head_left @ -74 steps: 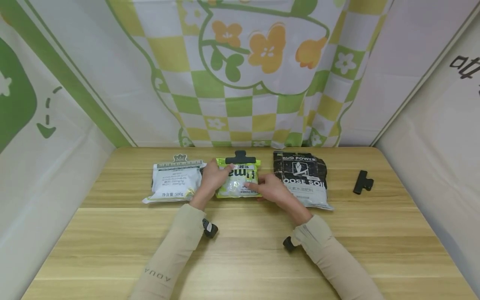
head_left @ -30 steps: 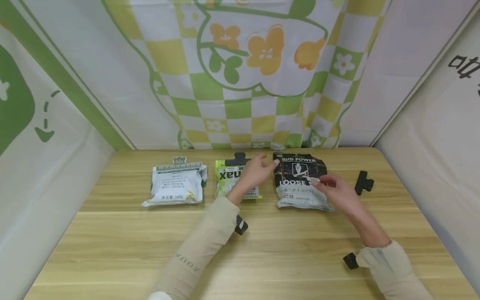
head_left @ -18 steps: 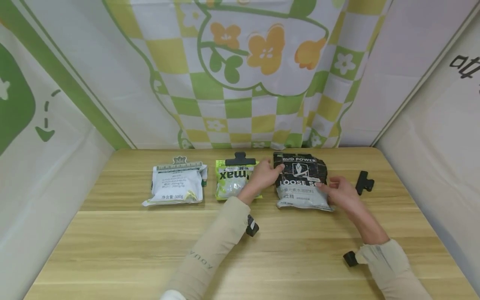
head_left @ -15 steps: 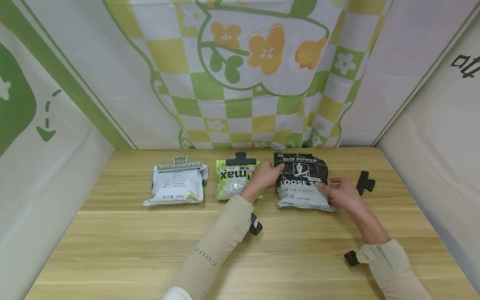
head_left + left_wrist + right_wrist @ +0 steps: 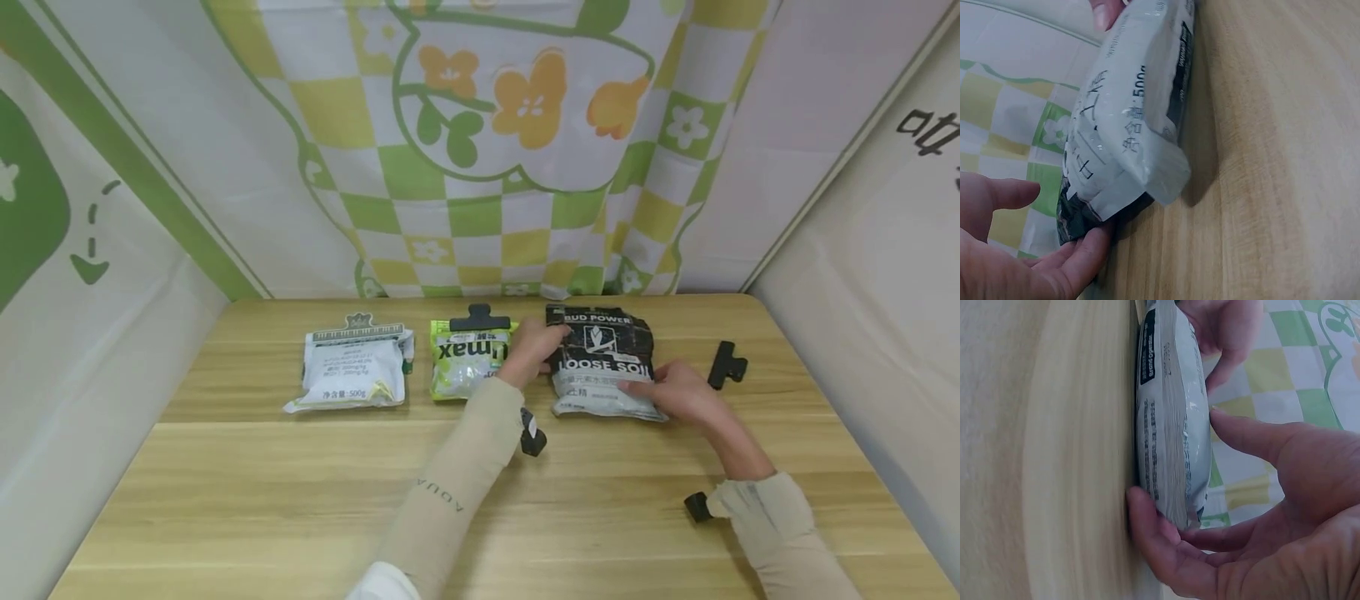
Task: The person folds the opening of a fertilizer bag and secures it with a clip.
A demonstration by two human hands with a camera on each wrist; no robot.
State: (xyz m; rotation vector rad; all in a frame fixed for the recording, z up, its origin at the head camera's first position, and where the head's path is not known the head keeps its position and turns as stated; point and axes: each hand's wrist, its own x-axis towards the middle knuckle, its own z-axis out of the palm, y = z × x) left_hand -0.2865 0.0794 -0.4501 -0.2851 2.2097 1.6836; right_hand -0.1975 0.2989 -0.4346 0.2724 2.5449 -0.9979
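Observation:
A black-and-grey bag labelled Loose Soil (image 5: 600, 354) lies on the wooden table between my two hands. My right hand (image 5: 682, 392) grips its right side, thumb on the face and fingers curled round the edge; the right wrist view shows the same fingers (image 5: 1154, 534) between bag and table. At the opposite side is my left hand (image 5: 528, 354). In the left wrist view its fingers (image 5: 1088, 256) reach under the bag's dark edge, while the thumb (image 5: 1016, 194) stands apart from the bag.
Left of the hands lies a yellow-green bag (image 5: 465, 371) with a black clip (image 5: 480, 317) on its top. Further left is a white bag (image 5: 356, 375) with a decorated clip (image 5: 358, 331). A loose black clip (image 5: 726, 365) lies at the right. A patterned curtain hangs behind the table.
Both hands have left the yellow-green bag and moved right to the soil bag. The left hand has come to its left edge; the right hand has slid lower and closed round its right side.

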